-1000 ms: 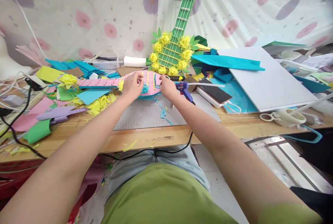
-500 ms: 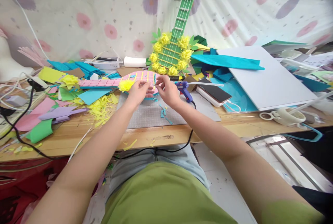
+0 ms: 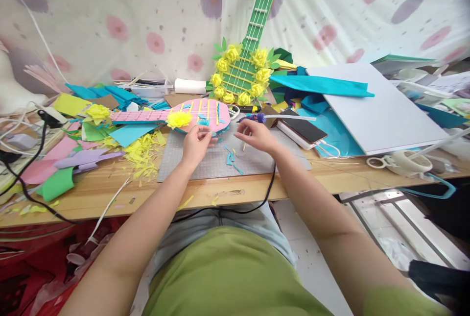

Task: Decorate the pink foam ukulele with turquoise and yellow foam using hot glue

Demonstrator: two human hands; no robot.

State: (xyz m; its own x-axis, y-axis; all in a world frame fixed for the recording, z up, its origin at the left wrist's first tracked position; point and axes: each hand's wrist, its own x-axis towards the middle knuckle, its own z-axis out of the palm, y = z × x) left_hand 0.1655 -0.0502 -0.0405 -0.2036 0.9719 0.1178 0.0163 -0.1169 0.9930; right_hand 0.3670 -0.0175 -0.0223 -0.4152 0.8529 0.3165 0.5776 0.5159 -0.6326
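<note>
A pink paper guitar [image 3: 218, 110] with yellow strips, blue bits and a yellow paper flower [image 3: 179, 119] lies on the grey cutting mat [image 3: 176, 164]. My left hand [image 3: 197, 145] is at the guitar's near edge, thumb and forefinger pinched together; whatever is between them is too small to make out. My right hand [image 3: 256, 135] hovers over the mat, apart from the guitar, its fingers bent and loosely apart, with nothing visible in them. It covers much of the blue glue gun [image 3: 259, 117]. Blue paper scraps [image 3: 230, 158] lie between my hands.
A green guitar [image 3: 257, 22] ringed with yellow flowers leans against the patterned curtain. A phone [image 3: 301, 127] rests on a white block at the right, near a large white board [image 3: 370, 115]. Yellow shreds [image 3: 141, 154] cover the left side. A black cable [image 3: 270, 191] crosses the table edge.
My right hand has left the guitar and moved right, over the glue gun. My left hand has drawn slightly down, uncovering more of the guitar's body.
</note>
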